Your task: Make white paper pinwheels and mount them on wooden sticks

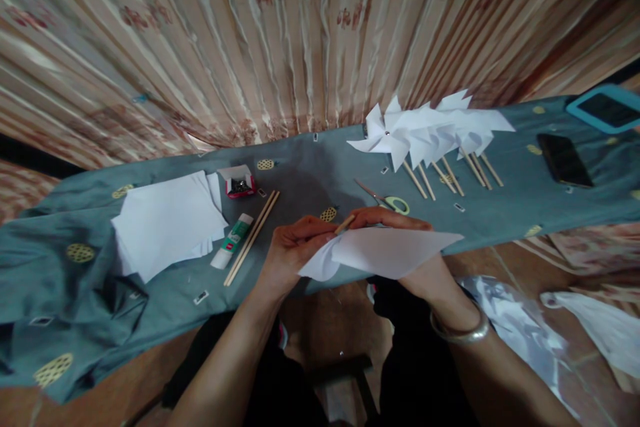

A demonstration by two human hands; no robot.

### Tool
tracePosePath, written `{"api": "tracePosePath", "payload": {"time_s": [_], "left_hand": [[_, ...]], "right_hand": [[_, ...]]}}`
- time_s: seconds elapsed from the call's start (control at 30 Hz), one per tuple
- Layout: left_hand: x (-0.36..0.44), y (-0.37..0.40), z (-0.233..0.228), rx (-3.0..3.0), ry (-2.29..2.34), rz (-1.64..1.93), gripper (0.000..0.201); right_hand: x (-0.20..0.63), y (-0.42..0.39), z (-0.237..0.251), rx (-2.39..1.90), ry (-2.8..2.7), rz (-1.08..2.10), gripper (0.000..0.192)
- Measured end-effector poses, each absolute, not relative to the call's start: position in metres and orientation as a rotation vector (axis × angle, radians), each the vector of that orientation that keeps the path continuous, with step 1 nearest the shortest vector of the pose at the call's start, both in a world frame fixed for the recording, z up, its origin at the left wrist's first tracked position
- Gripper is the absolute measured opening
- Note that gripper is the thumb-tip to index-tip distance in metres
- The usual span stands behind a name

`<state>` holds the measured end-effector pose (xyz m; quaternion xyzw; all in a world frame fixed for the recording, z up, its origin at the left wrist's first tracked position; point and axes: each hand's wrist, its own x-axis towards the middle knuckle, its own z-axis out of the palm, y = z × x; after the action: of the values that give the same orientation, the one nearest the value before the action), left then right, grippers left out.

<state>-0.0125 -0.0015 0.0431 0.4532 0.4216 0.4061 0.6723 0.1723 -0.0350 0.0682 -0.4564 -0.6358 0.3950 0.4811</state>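
In the head view, my left hand (295, 243) is closed around one side of a white paper pinwheel (395, 250), its fingers near a short visible length of wooden stick (345, 224). Curled behind the pinwheel, my right hand (387, 216) grips its other side, and the paper hides part of those fingers. The pinwheel is held above the table's near edge, one long flap pointing right. Where paper and stick meet cannot be seen clearly. Just beyond my right hand lie scissors (395, 205) with pale green handles.
On the cloth-covered table (310, 167) lie a paper stack (170, 220), a small open red box (240, 185) of metal bits, a glue stick (232, 241) and loose sticks (253, 237). Rightward are several pinwheels (387, 135), a phone (565, 159) and a blue-framed device (605, 109). Plastic bags (520, 327) rest below.
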Motion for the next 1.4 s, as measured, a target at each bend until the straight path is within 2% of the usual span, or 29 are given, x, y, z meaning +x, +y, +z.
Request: {"api": "tracePosePath", "payload": {"time_s": [0.23,0.6,1.0,1.2,1.4], "left_hand": [[-0.015,-0.004,0.037,1.084,0.922,0.930,0.011],[-0.011,-0.008,0.052,1.224,1.028,0.853,0.007],[-0.018,-0.011,0.047,1.303,1.054,0.803,0.011],[-0.019,-0.011,0.047,1.273,1.057,0.782,0.012],[-0.021,-0.014,0.046,1.318,1.078,0.708,0.016]], "right_hand": [[0.176,-0.037,0.065,-1.112,-1.542,1.029,0.018],[0.178,-0.035,0.065,-1.158,-1.619,1.006,0.013],[0.177,-0.035,0.045,-1.099,-1.533,1.027,0.014],[0.179,-0.036,0.037,-1.121,-1.529,1.067,0.019],[0.182,-0.037,0.033,-1.192,-1.571,1.090,0.038]]}}
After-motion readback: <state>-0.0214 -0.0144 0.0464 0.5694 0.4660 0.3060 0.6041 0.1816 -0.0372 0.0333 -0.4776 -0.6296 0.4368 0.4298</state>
